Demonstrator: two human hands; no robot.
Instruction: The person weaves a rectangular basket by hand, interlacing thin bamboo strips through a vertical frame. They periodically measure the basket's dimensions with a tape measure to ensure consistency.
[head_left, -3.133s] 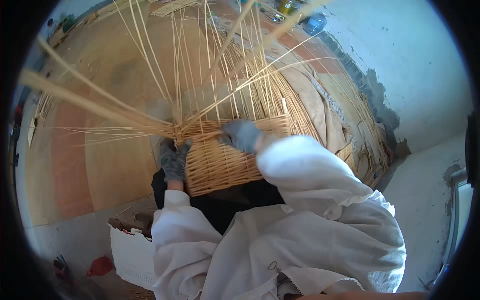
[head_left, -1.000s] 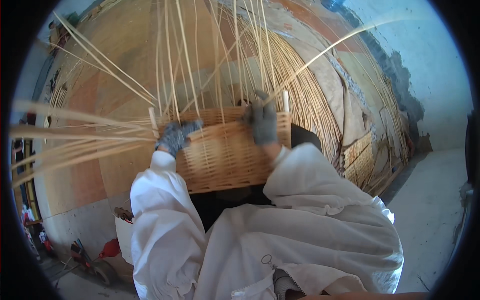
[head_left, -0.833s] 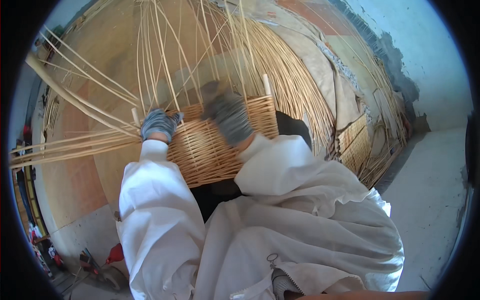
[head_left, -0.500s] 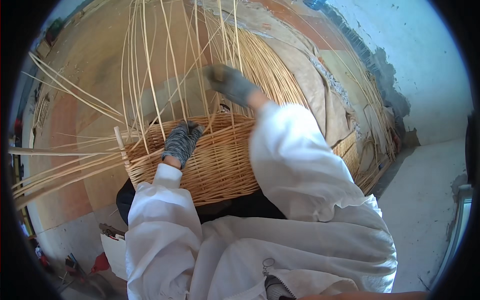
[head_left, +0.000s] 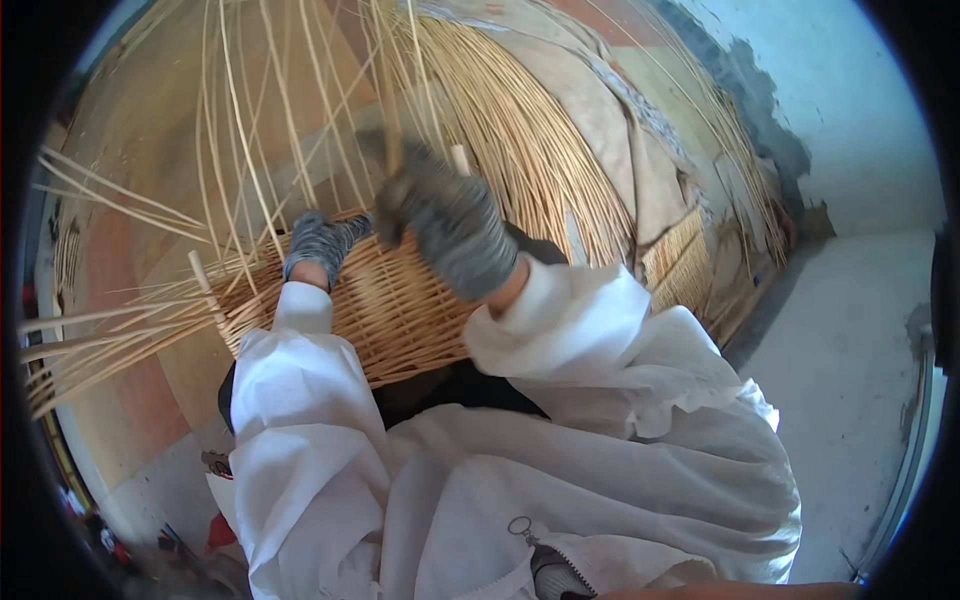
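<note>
My left hand point(head_left: 318, 245), in a mottled grey glove, grips the back upper edge of a pale wicker basket point(head_left: 395, 325) on my lap. My right hand point(head_left: 435, 225), also gloved and blurred, is raised over the basket's right part with fingers curled around what looks like an upright reed point(head_left: 388, 110). Long loose stakes point(head_left: 228, 90) rise from the rim and fan out to the left. A short pale post point(head_left: 203, 280) stands at the left corner; another shows behind my right hand.
A large bundle of reeds point(head_left: 540, 140) lies beyond the basket at right, beside crumpled tan cloth point(head_left: 650, 180) and a woven piece point(head_left: 670, 260). A white wall point(head_left: 860, 110) runs along the right. Red and dark items point(head_left: 220, 530) sit at the lower left.
My right hand has moved down from among the stakes to over the basket. My left hand has shifted a little leftward and up with the rim; the view has shifted too.
</note>
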